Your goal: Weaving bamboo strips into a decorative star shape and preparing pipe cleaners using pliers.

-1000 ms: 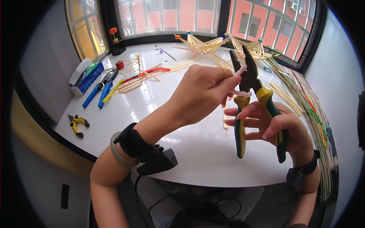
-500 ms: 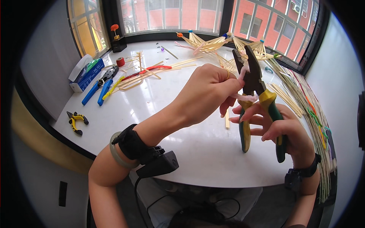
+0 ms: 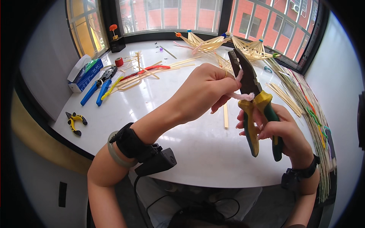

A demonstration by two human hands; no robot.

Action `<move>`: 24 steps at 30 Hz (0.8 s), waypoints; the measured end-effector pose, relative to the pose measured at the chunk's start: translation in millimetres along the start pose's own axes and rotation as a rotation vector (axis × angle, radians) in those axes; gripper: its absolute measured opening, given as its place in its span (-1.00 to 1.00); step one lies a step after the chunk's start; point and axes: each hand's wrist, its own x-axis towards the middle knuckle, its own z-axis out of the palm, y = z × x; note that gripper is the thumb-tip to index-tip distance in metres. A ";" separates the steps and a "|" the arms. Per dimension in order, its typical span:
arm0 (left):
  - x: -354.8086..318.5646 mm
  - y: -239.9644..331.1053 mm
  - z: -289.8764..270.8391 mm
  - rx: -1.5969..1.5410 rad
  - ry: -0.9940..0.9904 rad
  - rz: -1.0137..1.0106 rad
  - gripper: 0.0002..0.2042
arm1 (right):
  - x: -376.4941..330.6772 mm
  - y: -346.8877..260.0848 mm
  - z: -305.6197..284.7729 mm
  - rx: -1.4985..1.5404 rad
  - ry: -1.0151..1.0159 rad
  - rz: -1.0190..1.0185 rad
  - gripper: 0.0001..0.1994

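Pinched in my left hand (image 3: 207, 89) is a fuzzy pale pink pipe cleaner (image 3: 243, 96), bent so that one end rises by the plier jaws and the other crosses below them. My right hand (image 3: 285, 129) grips large combination pliers (image 3: 249, 78) with yellow and green handles, jaws pointing up and away from me. The jaws look nearly closed beside the pipe cleaner. Whether its upper end is between them or only behind, I cannot tell. My left fingertips are close to the jaws, partly hidden behind the fist.
Blue-handled pliers (image 3: 97, 86), small yellow-black pliers (image 3: 75, 123) and a tissue box (image 3: 86, 74) are at left. Loose flat strips (image 3: 175, 65) and a red pipe cleaner (image 3: 154, 67) lie behind my hands. A woven strip piece (image 3: 205, 45) sits by the window; long thin reeds (image 3: 310, 114) line the right edge.
The plier handles have swung from wider apart to closer in my right hand, and the tool has tilted left. My left hand has shifted slightly left with the pipe cleaner.
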 end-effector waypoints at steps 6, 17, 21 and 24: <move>2.6 -0.2 -3.2 0.008 -0.009 0.010 -0.75 | 1.3 4.8 -3.7 -0.114 0.064 -0.024 -0.84; 7.6 -15.1 5.7 -0.280 0.064 0.048 -0.75 | 8.8 6.0 -0.5 -0.292 0.200 -0.126 -0.68; 5.2 -15.0 6.4 -0.301 0.138 0.065 -0.82 | 16.4 5.1 -16.6 -0.150 -0.026 0.012 -0.51; 6.0 -17.6 6.2 -0.321 0.175 0.080 -0.83 | 23.5 14.7 -28.4 -0.126 -0.202 0.083 -0.42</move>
